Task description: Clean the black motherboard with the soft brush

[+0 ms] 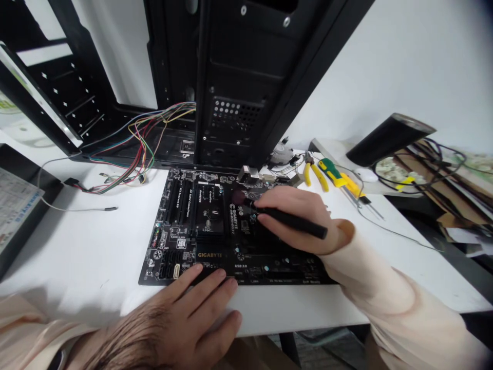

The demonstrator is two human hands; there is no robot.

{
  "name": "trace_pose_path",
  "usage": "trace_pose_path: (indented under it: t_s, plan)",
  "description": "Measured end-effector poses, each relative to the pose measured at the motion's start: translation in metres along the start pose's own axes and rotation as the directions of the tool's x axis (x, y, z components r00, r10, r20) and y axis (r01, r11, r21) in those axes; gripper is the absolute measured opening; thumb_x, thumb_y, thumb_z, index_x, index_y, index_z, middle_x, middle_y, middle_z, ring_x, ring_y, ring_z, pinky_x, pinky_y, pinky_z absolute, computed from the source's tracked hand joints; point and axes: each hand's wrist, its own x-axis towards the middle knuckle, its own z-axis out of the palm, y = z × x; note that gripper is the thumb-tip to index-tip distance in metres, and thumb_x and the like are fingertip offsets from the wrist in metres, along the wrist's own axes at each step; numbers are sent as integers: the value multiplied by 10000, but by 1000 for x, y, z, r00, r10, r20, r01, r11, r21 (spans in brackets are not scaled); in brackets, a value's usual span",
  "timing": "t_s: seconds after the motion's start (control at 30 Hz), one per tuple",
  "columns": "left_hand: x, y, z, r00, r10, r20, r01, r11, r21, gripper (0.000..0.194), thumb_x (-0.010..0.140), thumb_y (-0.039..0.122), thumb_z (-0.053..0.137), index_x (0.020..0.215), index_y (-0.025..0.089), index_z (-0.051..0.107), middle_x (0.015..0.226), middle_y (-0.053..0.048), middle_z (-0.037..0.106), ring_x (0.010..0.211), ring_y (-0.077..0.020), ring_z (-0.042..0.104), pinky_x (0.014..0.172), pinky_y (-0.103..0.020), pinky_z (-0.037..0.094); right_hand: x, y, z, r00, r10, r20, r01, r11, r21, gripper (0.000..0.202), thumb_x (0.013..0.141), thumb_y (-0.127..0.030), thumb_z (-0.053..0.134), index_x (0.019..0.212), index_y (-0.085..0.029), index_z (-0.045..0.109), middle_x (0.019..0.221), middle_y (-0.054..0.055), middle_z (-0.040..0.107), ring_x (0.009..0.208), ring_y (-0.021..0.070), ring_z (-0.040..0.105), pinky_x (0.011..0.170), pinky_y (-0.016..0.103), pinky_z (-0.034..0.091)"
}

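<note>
Board sits flat on the white table, right in front of the black case. On my feed: right hand closed round a brush, bristles at the board; left hand loosely spread, fingertips on its near edge. Hands apart. Wires spill left; pliers lie far right, pale wall behind.

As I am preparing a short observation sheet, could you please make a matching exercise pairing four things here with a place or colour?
1. brush
2. pliers
3. motherboard
4. left hand

A. black, lying flat on the white table
B. fingertips at the motherboard's near edge
C. yellow-handled
D. held in the right hand

Pairs: 1-D, 2-C, 3-A, 4-B
</note>
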Motion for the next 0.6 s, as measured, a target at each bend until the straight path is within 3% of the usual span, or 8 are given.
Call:
trace_pose_path:
  t_s: [0.07,0.13,0.2,0.3,0.37,0.43,0.53,0.6]
  plan:
    - [0,0,0,1000,-4,-5,4,1000,3,279,990,191,366,1180,251,561,1260,-47,610,1195,-234,531,1140,-469,88,0,-1,-1,995,-25,93,17,997,80,53,813,-171,580,824,-198,625,698,15,670,614,125,621,573,237,514]
    - [0,0,1,1000,-8,-7,8,1000,4,276,991,190,373,1180,255,564,1263,-44,609,1195,-233,532,1141,-468,92,0,-2,-4,991,36,130,-55,988,147,69,823,-170,562,801,-200,620,663,4,657,553,109,601,503,220,485]
    - [0,1,2,1000,-13,-22,13,1000,6,269,993,192,376,1171,253,568,1260,-43,611,1196,-233,531,1142,-467,94,-1,-3,-7,992,113,56,-117,991,69,54,821,-174,576,815,-201,621,685,21,668,575,122,613,519,239,491]
    - [0,1,2,1000,-9,-27,9,1000,17,254,991,197,389,1166,249,567,1252,-48,614,1193,-236,532,1140,-476,105,-2,-2,-9,996,88,14,-87,996,-33,36,801,-174,596,798,-198,622,698,38,672,606,136,618,549,260,493]
    - [-1,1,1,1000,-1,-12,1,1000,24,262,989,188,390,1178,251,560,1252,-45,613,1192,-235,533,1140,-478,104,-3,0,-10,991,59,122,-71,993,97,69,802,-177,575,744,-195,608,637,11,639,552,114,582,496,236,458]
    - [-1,1,0,1000,5,-2,-5,1000,15,277,991,183,370,1182,251,559,1251,-40,614,1189,-233,534,1141,-475,100,-4,1,-10,982,100,163,-134,968,214,102,815,-181,553,726,-192,601,598,-12,604,507,93,540,453,217,418]
    - [0,0,0,1000,-4,-2,4,1000,5,293,998,189,337,1177,250,561,1249,-42,615,1183,-232,539,1140,-473,103,-6,3,-9,988,155,-2,-154,984,85,45,789,-175,589,757,-186,620,631,-4,618,537,98,547,495,228,426]
    - [1,-1,0,1000,-3,-10,3,1000,9,285,999,197,343,1171,254,563,1243,-40,619,1176,-230,543,1139,-471,104,-7,4,-9,990,144,-3,-143,988,49,45,778,-180,598,742,-184,624,621,-2,620,533,100,546,498,234,420]
